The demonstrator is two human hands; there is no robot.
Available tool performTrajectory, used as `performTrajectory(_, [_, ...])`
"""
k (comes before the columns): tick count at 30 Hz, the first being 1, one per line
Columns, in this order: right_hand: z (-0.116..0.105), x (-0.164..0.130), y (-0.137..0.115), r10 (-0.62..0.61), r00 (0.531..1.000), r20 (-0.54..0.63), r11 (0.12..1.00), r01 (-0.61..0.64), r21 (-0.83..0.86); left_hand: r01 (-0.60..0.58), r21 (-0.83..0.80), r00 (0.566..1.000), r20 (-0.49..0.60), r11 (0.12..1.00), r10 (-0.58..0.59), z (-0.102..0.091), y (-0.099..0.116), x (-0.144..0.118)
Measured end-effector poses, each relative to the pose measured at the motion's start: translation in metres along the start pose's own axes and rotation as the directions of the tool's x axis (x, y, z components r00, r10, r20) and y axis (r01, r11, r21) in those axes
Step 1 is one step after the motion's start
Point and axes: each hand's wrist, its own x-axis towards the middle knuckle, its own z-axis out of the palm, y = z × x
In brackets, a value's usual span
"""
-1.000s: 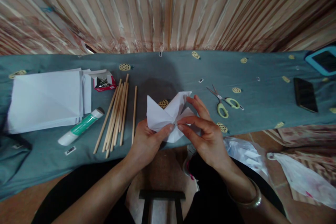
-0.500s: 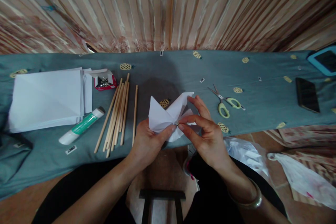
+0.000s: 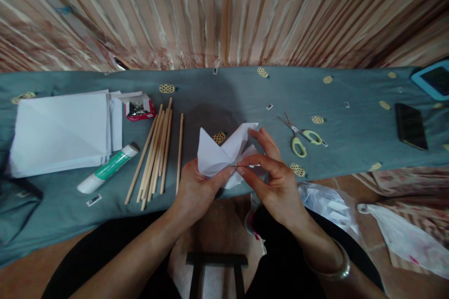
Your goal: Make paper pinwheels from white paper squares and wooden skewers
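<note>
Striped pink-beige curtain behind, teal patterned cloth over table, reddish tiled floor, dim light

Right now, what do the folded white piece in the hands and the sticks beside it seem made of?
Folded white piece: thin matte paper, judging by its sharp creases and upright flaps. Long tan sticks: probably bare wood or bamboo, pale, straight and unvarnished-looking.

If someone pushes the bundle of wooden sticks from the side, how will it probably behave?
The wooden sticks look thin, round and loose, not tied, so they would probably roll and spread apart on the blue cloth. They seem light and stiff; one stick already lies apart. The soft cloth may slow their rolling somewhat.
</note>
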Motion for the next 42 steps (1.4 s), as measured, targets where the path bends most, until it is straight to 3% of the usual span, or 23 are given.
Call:
performTrajectory(10, [0.001, 0.000, 0.000, -0.001, 1.000, 0.010, 1.000, 0.001, -0.004, 0.036, -0.004, 0.999, -0.022, 0.999, -0.037, 0.001, 0.000, 0.000])
performTrajectory(25, [0.002, -0.001, 0.000, 0.026, 1.000, 0.012, 1.000, -0.026, -0.002, -0.021, 0.034, 1.000, 0.005, 0.999, 0.021, -0.001, -0.005, -0.001])
performTrajectory(34, [0.004, -0.002, -0.001, 0.014, 1.000, 0.006, 1.000, -0.014, 0.005, -0.011, -0.027, 1.000, -0.004, 1.000, 0.011, -0.001, -0.003, 0.001])
performTrajectory(39, [-0.006, 0.002, -0.005, 0.062, 0.994, -0.092, 0.997, -0.058, 0.049, 0.073, -0.049, 0.997, -0.035, 0.996, -0.075, -0.004, 0.001, 0.005])
performTrajectory(42, [-0.017, 0.007, 0.001, 0.183, 0.970, -0.157, 0.976, -0.161, 0.144, 0.120, -0.077, 0.990, -0.068, 0.990, -0.126, -0.007, 0.002, 0.008])
